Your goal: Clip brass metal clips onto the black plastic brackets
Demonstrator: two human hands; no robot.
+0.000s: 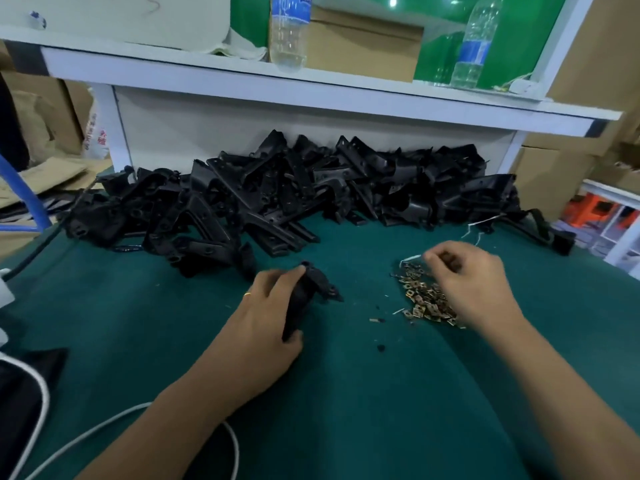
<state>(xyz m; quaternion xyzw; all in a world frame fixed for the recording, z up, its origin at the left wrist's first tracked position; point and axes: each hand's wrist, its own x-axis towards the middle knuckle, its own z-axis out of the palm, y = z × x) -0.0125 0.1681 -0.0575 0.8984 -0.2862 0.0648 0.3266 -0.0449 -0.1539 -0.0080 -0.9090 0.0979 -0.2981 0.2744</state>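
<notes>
My left hand (266,317) grips a black plastic bracket (311,289) just above the green table, fingers curled round its body. To its right lies a small heap of brass clips (424,299). My right hand (474,285) hovers over that heap with fingers curled down toward the clips; the blur hides whether a clip is pinched between them. A large pile of black brackets (294,192) lies along the back of the table.
The green table mat (346,393) spreads under my hands. A white shelf (311,84) above the pile carries two plastic bottles and a cardboard box. A white cable (104,427) runs at the lower left. Cardboard boxes stand at the right.
</notes>
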